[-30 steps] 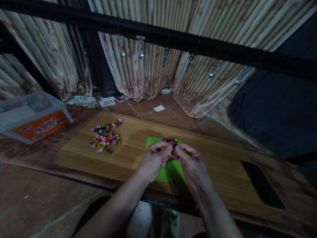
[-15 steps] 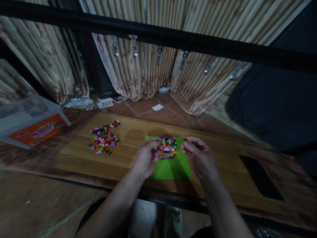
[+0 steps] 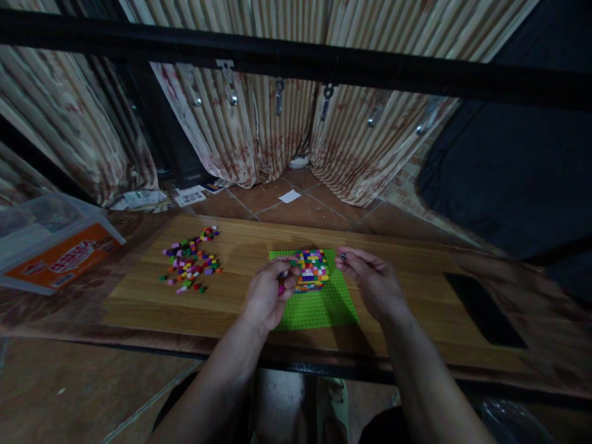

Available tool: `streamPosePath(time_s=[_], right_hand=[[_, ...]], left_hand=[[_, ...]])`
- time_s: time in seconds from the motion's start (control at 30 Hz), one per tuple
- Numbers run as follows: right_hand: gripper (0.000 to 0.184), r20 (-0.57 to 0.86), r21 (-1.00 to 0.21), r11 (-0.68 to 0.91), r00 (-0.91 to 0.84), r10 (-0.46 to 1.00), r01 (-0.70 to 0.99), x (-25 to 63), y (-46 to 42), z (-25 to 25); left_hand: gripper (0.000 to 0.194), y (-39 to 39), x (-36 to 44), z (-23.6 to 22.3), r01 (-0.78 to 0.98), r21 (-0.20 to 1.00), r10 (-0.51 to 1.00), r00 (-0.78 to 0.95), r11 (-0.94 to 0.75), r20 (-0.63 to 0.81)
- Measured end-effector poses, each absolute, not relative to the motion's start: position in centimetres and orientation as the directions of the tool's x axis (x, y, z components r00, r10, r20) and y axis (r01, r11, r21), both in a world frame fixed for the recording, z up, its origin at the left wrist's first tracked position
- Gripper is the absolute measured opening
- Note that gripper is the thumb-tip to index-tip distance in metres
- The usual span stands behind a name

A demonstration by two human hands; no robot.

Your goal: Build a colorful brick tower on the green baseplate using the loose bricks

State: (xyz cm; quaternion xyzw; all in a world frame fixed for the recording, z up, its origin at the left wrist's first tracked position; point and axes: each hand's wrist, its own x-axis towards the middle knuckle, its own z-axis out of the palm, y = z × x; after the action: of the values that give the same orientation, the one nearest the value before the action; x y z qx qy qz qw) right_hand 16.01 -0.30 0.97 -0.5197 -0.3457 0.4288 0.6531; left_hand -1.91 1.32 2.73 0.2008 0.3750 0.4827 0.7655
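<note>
A block built of many-coloured toy bricks [image 3: 313, 268] stands on a green studded baseplate [image 3: 319, 311]. My left hand [image 3: 268, 293] is at the left side of the build, its fingers closed on small toy bricks; a green one and a pink one show between them. To the right of the build, my right hand [image 3: 370, 277] pinches a small dark toy brick [image 3: 343, 256] between thumb and forefinger, apart from the build. Farther left on the wooden board [image 3: 235, 296] lies a loose pile of small coloured bricks [image 3: 192, 262].
At the far left stands a clear plastic tub [image 3: 60, 240] with an orange label. A black phone-like slab [image 3: 483, 308] lies on the right of the board. A dark bar [image 3: 296, 58] with metal hooks crosses beyond the table, in front of striped curtains [image 3: 259, 135].
The camera view has shifted slightly. A green brick now shows at my left fingertips. My right hand still pinches the dark brick, its fingers turned a little.
</note>
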Motion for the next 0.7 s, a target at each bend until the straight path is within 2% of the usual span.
streamPosePath(time_s=[0.13,0.23,0.47,0.6,0.7], right_hand=[[0.025,-0.029,-0.992,0.01,0.306,0.952,-0.127,17.0,-0.6,0.5],[0.026,-0.011,-0.997,0.009,0.252,0.968,-0.078,17.3,-0.7,0.2],[0.014,0.178,-0.974,0.144,0.197,0.964,0.175,17.1,-1.1,-0.2],[0.011,0.323,-0.87,0.264,0.076,0.943,0.416,16.8,-1.4,-0.3],[0.014,0.394,-0.788,0.342,-0.006,0.919,0.512,16.7,-1.6,-0.1]], left_hand=[[0.013,1.3,-2.0,2.6,-0.572,0.684,0.891,0.248,0.452,-0.381],[0.011,1.3,-2.0,2.3,-0.548,0.71,0.897,0.251,0.442,-0.365],[0.013,1.2,-1.7,2.2,-0.497,0.765,0.912,0.244,0.41,-0.331],[0.012,1.1,-1.5,2.2,-0.463,0.79,0.915,0.239,0.402,-0.326],[0.012,1.1,-1.4,2.2,-0.453,0.799,0.917,0.244,0.395,-0.316]])
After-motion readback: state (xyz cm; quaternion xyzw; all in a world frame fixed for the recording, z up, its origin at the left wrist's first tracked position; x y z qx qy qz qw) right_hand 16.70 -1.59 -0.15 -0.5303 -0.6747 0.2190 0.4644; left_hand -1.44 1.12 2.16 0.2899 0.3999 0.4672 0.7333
